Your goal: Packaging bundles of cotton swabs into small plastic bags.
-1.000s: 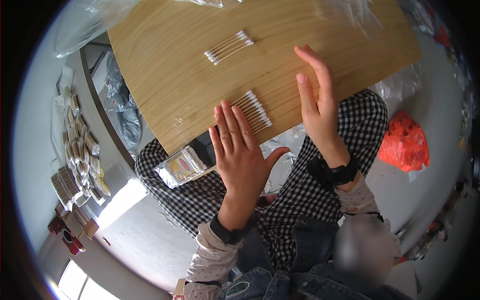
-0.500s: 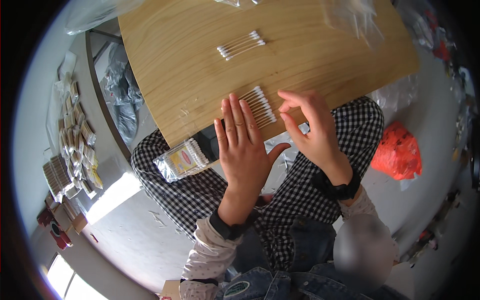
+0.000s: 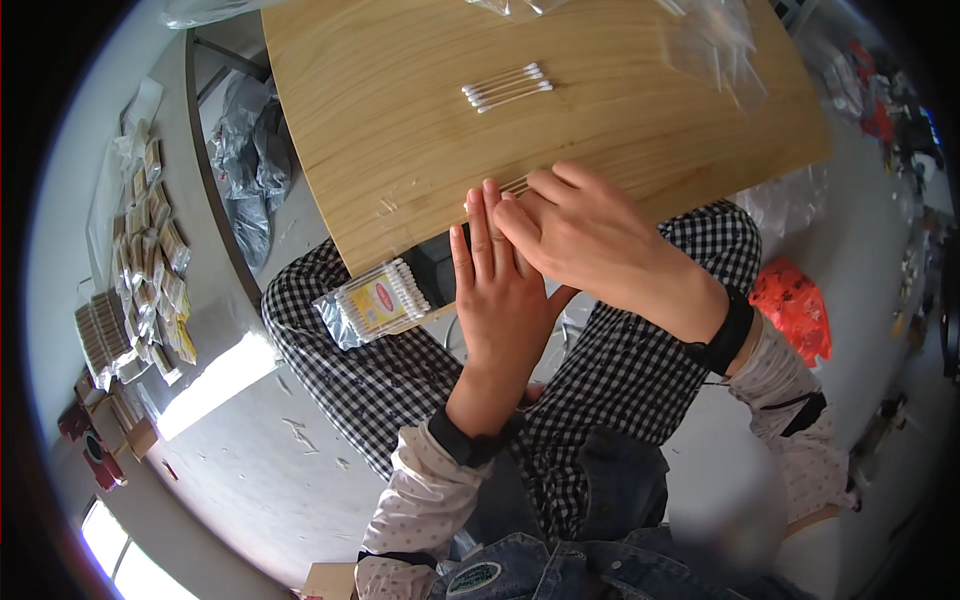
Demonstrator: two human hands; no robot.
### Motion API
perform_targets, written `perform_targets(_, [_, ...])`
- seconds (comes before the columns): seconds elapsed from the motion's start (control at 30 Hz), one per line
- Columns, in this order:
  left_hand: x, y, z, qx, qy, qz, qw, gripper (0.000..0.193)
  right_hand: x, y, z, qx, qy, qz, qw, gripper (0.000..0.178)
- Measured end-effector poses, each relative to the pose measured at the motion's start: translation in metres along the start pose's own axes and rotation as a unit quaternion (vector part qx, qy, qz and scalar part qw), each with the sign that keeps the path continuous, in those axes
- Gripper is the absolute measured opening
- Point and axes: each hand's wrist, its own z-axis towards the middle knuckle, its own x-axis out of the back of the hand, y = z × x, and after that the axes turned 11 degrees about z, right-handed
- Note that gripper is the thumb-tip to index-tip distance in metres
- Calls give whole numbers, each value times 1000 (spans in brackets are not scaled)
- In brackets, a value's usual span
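Observation:
My left hand (image 3: 500, 305) lies flat at the near edge of the wooden table, fingers stretched and close together. Over its fingertips reaches my right hand (image 3: 605, 240), its fingers bent down on a row of cotton swabs (image 3: 516, 186). Only a few thin sticks of that row show between the hands; the rest is covered, and the right fingertips are hidden. Farther off, a small group of cotton swabs (image 3: 507, 87) lies side by side on the table. Left of my left hand, a clear packet of cotton swabs (image 3: 378, 300) with a yellow label rests by the table edge.
The wooden table (image 3: 400, 110) spans the view above my checked trousers. Clear plastic bags (image 3: 712, 55) lie at its far right. On the left is a heap of packed swabs (image 3: 150, 250). A red bag (image 3: 792, 305) sits on the floor at right.
My right hand has moved left and its fingers have come down over the near row of swabs, against my left fingers. The left hand stays flat. The whole view has shifted slightly.

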Motion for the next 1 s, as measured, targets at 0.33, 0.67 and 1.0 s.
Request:
perform_targets(0.33, [4,-10,-3,8,7,-71,997,113,47,15,-68,-132,-29,117,984,17])
perform_targets(0.67, [14,-14,-8,12,-5,-86,996,112,21,4,-83,-208,59,256,942,16])
perform_targets(1.0, [3,-9,-8,-1,-19,-71,997,119,-15,82,13,-214,281,199,914,10])
